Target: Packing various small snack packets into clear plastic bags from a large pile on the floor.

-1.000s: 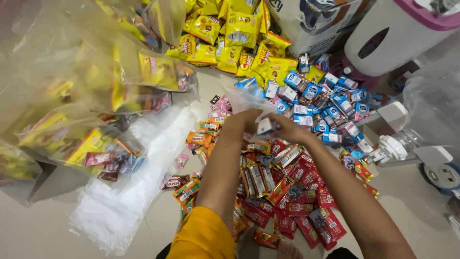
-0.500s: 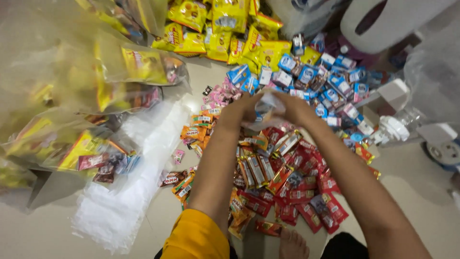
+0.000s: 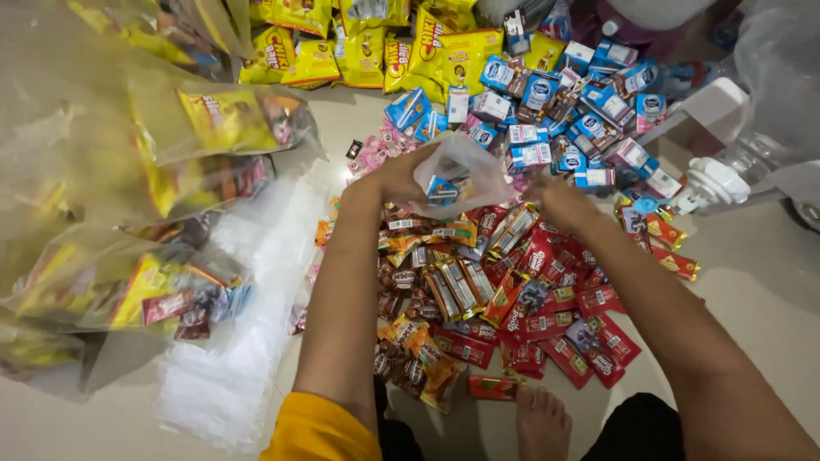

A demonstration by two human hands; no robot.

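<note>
Bag (image 3: 465,175), clear plastic with a blue carton (image 3: 442,189) inside, hangs above the red wrappers (image 3: 547,316) on the floor, pinched by the left hand (image 3: 401,175). Right hand (image 3: 555,201) sits just beside it, fingers loosely curled, holding nothing visible.

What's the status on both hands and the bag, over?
Left hand grips clear plastic bag, a blue packet inside. Right hand beside the bag, low over red wrapped snacks. Nothing between hands and bag.
</note>
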